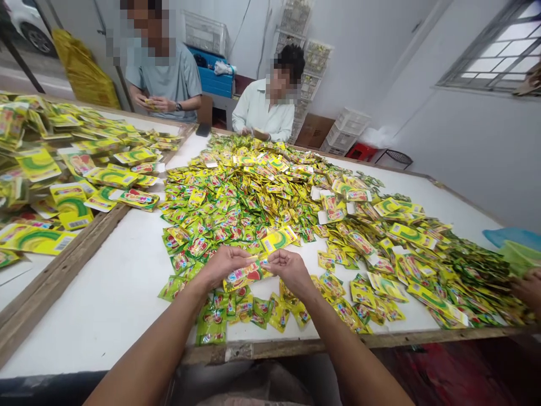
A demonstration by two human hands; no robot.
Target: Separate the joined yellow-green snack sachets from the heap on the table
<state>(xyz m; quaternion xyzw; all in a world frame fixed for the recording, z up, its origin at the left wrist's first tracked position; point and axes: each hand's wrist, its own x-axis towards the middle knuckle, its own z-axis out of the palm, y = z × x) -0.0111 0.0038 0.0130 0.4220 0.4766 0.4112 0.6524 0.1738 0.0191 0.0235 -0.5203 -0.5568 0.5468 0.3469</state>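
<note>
My left hand [224, 265] and my right hand [287, 272] hover close together over the white table top [118, 282], pinching a yellow and red foil sachet [247, 275] between their fingertips. Under and around them spreads a large heap of small yellow, green and red sachets [253, 197]. Its loose packets touch the table near my wrists. A wooden table edge [296, 345] runs just below my forearms.
A wooden rail [54, 282] separates a neighbouring table of larger yellow packets [76, 175]. Across the heap sit a person in a grey T-shirt [164, 84] and a person in a white shirt [264, 115]. Another person's hand [527, 288] enters at right, near a blue basin [507, 237].
</note>
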